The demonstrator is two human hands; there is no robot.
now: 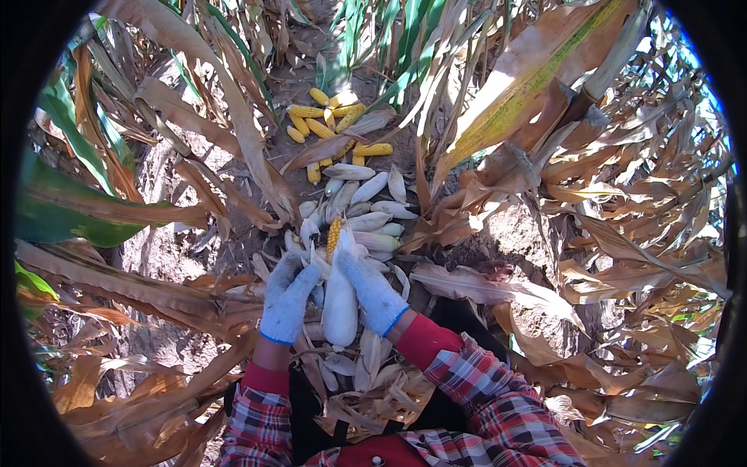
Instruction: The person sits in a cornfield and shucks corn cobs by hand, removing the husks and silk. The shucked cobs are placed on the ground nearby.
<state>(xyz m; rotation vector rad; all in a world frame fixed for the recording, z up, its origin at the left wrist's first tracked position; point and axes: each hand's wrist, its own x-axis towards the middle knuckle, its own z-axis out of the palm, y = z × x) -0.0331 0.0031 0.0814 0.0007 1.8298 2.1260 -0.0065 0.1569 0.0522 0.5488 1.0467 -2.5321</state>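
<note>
An ear of corn (340, 309) in pale husk stands between my two hands, its yellow kernels bared at the upper end. My left hand (287, 298), in a whitish knit glove, pinches a strip of husk to the left of the kernels. On the right side, my gloved right hand (373, 292) grips the peeled husk along the ear. Just beyond them lies a heap of unpeeled corn ears (370, 222). Farther off, husked yellow cobs (320, 128) are piled on the soil. The fingertips of both hands are partly hidden by husk.
Tall dry corn stalks and leaves (496, 111) close in on both sides. A broad green leaf (76, 201) reaches in from the left. Loose husks (373, 403) lie between my legs. Bare soil (286, 84) shows around the yellow cobs.
</note>
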